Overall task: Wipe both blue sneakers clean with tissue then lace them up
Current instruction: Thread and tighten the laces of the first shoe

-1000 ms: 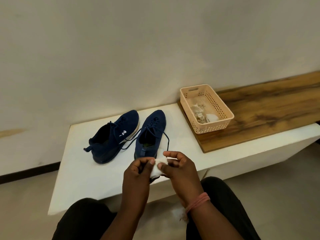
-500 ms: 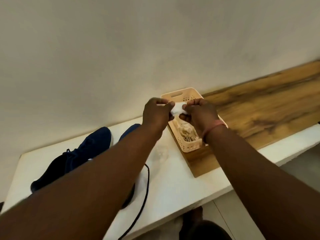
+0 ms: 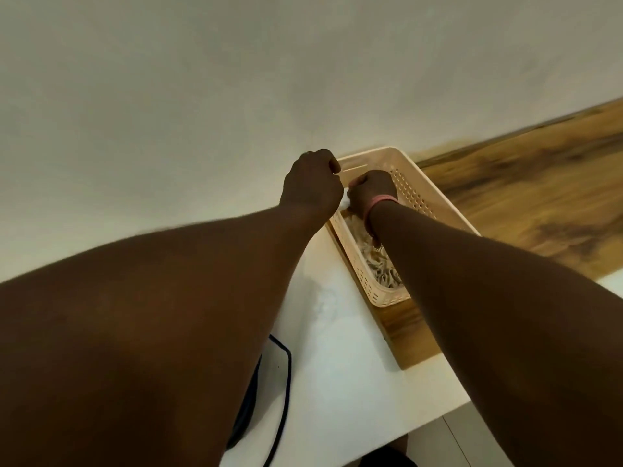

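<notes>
tissue (image 3: 344, 201) shows only as a small white scrap between the two hands, over the near-left part of the basket; its shape and long axis cannot be told. left hand (image 3: 312, 187) is curled, knuckles up, its fingers (image 3: 332, 163) bent in beside the tissue, though whether they pinch it is hidden by the back of the hand. right hand (image 3: 371, 190) is curled too, just inside the basket, fingers tucked toward the tissue; the grip itself cannot be seen. a pink band (image 3: 379, 202) circles the right wrist.

peach plastic basket (image 3: 414, 187) with perforated walls runs its long axis from near-centre away toward the wall, and crumpled, soiled tissues (image 3: 379, 264) lie in its near end. it stands on a wooden board (image 3: 526, 183) whose grain stretches off to the right along the wall.

of the sneakers only a dark sliver (image 3: 244, 423) shows under the left forearm, which way it points cannot be told; a dark lace (image 3: 286, 375) loops out from it across the white counter (image 3: 340, 358). no writing can be read anywhere. a plain pale wall (image 3: 236, 79) rises behind, and light floor tile (image 3: 462, 436) shows below the counter edge.
</notes>
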